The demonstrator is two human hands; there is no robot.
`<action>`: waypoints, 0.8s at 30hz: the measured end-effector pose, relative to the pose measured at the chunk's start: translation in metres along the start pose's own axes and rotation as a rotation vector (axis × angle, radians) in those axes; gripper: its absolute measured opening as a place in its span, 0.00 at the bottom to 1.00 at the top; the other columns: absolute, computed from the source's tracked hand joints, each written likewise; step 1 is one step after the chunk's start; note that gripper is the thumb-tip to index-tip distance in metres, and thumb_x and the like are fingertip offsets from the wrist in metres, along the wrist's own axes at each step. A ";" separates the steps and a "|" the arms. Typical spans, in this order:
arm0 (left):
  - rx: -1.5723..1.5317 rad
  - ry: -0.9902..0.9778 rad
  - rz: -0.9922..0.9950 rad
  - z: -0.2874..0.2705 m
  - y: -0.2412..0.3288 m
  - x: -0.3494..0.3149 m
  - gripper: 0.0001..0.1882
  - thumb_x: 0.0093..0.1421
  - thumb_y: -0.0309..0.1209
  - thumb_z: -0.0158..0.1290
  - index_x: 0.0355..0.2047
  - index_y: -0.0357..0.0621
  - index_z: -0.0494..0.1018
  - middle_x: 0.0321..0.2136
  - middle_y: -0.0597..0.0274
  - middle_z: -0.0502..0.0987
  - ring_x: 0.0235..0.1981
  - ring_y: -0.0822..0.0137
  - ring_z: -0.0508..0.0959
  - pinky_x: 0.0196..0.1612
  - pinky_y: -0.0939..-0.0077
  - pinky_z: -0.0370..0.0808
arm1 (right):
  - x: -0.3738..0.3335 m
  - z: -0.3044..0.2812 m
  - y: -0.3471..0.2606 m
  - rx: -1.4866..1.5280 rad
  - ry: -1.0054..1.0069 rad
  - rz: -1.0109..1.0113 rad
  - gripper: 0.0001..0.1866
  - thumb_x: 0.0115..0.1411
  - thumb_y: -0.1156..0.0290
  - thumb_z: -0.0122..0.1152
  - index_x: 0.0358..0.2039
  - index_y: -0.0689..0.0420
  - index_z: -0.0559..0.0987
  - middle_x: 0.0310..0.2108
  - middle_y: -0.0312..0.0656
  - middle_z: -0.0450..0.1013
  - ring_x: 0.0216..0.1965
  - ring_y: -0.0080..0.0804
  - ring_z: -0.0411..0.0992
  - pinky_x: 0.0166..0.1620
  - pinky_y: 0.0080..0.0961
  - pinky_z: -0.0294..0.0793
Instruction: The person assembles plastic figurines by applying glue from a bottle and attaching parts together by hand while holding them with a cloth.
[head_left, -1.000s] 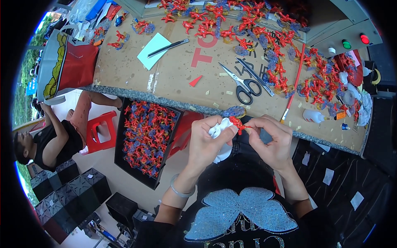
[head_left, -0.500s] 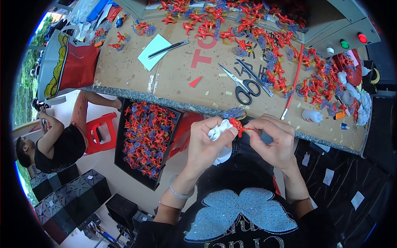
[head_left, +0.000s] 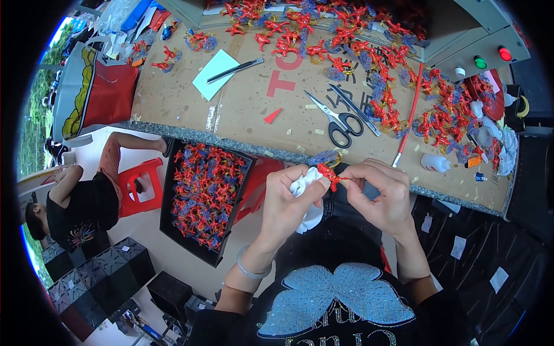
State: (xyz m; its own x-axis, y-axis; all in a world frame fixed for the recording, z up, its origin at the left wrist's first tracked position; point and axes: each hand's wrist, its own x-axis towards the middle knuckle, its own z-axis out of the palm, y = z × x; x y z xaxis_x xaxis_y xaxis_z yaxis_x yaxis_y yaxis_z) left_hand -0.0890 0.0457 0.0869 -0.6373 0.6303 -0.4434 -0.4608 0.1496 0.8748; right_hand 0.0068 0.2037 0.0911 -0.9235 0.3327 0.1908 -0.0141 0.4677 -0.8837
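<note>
My left hand (head_left: 288, 202) is closed round a crumpled white cloth (head_left: 311, 219) and a small red plastic figure (head_left: 327, 171). A translucent purple-blue piece (head_left: 325, 157) stands out from the figure's far side. At the figure's right side, the thumb and forefinger of my right hand (head_left: 381, 193) pinch a thin red part of it. Both hands are just off the near edge of the workbench, over my lap. On the bench beyond them lie scissors (head_left: 339, 120) with black handles and metal tweezers (head_left: 355, 108).
Many similar figures (head_left: 346, 43) cover the bench's back and right. A thin red brush (head_left: 411, 115), a white bottle (head_left: 435, 162) and a pen on pale green paper (head_left: 214, 86) lie there too. Left below stands a black crate (head_left: 163, 222) of figures. Another person (head_left: 86, 199) is at far left.
My hands stay in nearly the same place; the red figure has shifted and turned slightly to the left in my fingers. The person at far left has changed posture, leaning over with an arm raised.
</note>
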 end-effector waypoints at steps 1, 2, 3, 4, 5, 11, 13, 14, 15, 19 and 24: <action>0.001 0.001 -0.006 0.000 0.000 0.000 0.08 0.57 0.28 0.58 0.22 0.39 0.76 0.15 0.70 0.73 0.16 0.84 0.69 0.20 0.88 0.62 | 0.000 0.000 0.000 -0.001 -0.002 -0.001 0.07 0.48 0.84 0.64 0.30 0.67 0.78 0.24 0.45 0.75 0.21 0.30 0.72 0.25 0.23 0.71; 0.000 0.003 -0.005 0.000 0.000 -0.001 0.08 0.57 0.28 0.58 0.22 0.39 0.76 0.15 0.70 0.73 0.16 0.84 0.69 0.20 0.88 0.62 | 0.000 0.000 0.000 -0.001 -0.003 -0.002 0.07 0.48 0.84 0.64 0.30 0.67 0.78 0.24 0.45 0.75 0.21 0.30 0.72 0.25 0.23 0.71; 0.009 0.019 -0.001 0.001 0.000 -0.001 0.08 0.57 0.28 0.58 0.22 0.39 0.75 0.14 0.70 0.73 0.16 0.84 0.69 0.20 0.88 0.62 | 0.000 0.000 0.001 0.000 -0.006 -0.001 0.07 0.47 0.84 0.64 0.30 0.67 0.78 0.24 0.45 0.75 0.21 0.30 0.72 0.25 0.23 0.71; 0.018 0.036 0.003 0.002 -0.001 -0.001 0.09 0.57 0.28 0.58 0.22 0.39 0.75 0.14 0.70 0.73 0.16 0.84 0.69 0.20 0.88 0.62 | 0.000 0.000 0.001 0.000 -0.008 0.000 0.07 0.47 0.84 0.64 0.30 0.67 0.78 0.24 0.45 0.75 0.21 0.30 0.72 0.25 0.23 0.71; 0.017 0.037 0.004 0.001 -0.001 -0.001 0.09 0.57 0.28 0.58 0.22 0.39 0.75 0.14 0.70 0.73 0.16 0.84 0.69 0.20 0.88 0.62 | 0.001 0.001 0.001 0.000 -0.009 -0.001 0.07 0.47 0.84 0.64 0.30 0.67 0.78 0.24 0.45 0.75 0.21 0.30 0.72 0.25 0.23 0.71; 0.059 0.048 0.071 0.000 -0.004 -0.002 0.07 0.56 0.28 0.57 0.24 0.39 0.76 0.13 0.70 0.72 0.13 0.87 0.63 0.17 0.90 0.54 | -0.001 0.003 0.002 0.026 0.012 -0.030 0.08 0.47 0.85 0.64 0.30 0.67 0.79 0.25 0.45 0.76 0.21 0.31 0.73 0.26 0.23 0.72; 0.045 0.046 0.060 0.001 -0.004 -0.002 0.07 0.56 0.28 0.57 0.24 0.38 0.76 0.13 0.70 0.72 0.13 0.87 0.63 0.17 0.91 0.54 | -0.002 0.002 0.000 -0.025 0.033 -0.076 0.08 0.46 0.85 0.64 0.30 0.66 0.79 0.25 0.47 0.76 0.23 0.34 0.74 0.27 0.25 0.73; 0.045 0.045 0.060 0.001 -0.004 -0.002 0.07 0.56 0.28 0.57 0.24 0.38 0.76 0.13 0.70 0.72 0.13 0.87 0.63 0.17 0.91 0.54 | -0.002 0.002 0.001 -0.026 0.033 -0.075 0.08 0.46 0.85 0.64 0.30 0.66 0.79 0.25 0.47 0.76 0.23 0.34 0.74 0.27 0.25 0.73; 0.046 0.050 0.062 0.001 -0.004 -0.003 0.07 0.56 0.28 0.57 0.24 0.38 0.76 0.13 0.70 0.72 0.13 0.87 0.63 0.17 0.91 0.54 | -0.002 0.002 0.000 -0.040 0.039 -0.097 0.09 0.46 0.85 0.64 0.30 0.66 0.79 0.26 0.47 0.77 0.24 0.36 0.75 0.28 0.26 0.74; 0.043 0.059 0.062 0.002 -0.002 -0.004 0.07 0.56 0.29 0.57 0.24 0.38 0.76 0.13 0.70 0.72 0.13 0.87 0.63 0.17 0.91 0.54 | -0.002 0.002 0.000 -0.065 0.044 -0.136 0.09 0.46 0.85 0.65 0.30 0.66 0.80 0.26 0.48 0.77 0.26 0.40 0.76 0.30 0.29 0.75; 0.023 0.068 0.034 0.002 0.002 -0.006 0.09 0.56 0.26 0.57 0.20 0.38 0.74 0.15 0.69 0.73 0.17 0.84 0.69 0.21 0.87 0.62 | -0.002 0.003 0.001 -0.088 0.044 -0.164 0.09 0.46 0.84 0.65 0.31 0.66 0.80 0.27 0.48 0.77 0.26 0.41 0.76 0.31 0.29 0.75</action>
State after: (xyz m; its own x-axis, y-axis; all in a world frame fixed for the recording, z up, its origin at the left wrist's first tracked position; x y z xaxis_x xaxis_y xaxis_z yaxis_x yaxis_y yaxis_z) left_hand -0.0849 0.0436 0.0919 -0.6930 0.5825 -0.4247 -0.4240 0.1470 0.8936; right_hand 0.0077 0.2013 0.0887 -0.8938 0.2813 0.3493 -0.1271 0.5880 -0.7988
